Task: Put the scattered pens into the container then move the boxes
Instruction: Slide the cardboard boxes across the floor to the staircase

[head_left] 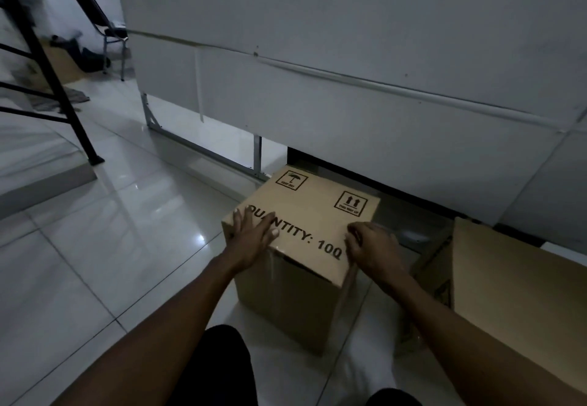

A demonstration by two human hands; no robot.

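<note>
A brown cardboard box (313, 215) printed "QUANTITY: 100" stands on the tiled floor in front of me. My left hand (252, 235) lies flat on its top near the left front corner, fingers spread. At the right front edge of the top, my right hand (370, 243) has its fingers curled over the edge, gripping it. A second, larger cardboard box (508, 281) stands to the right, close beside the first. No pens or pen container are in view.
A white panel wall (349, 72) on a metal frame rises just behind the boxes. The black leg of a rack (47, 65) slants at left. Glossy floor tiles (127, 231) spread to the left. A chair (111, 40) stands far back left.
</note>
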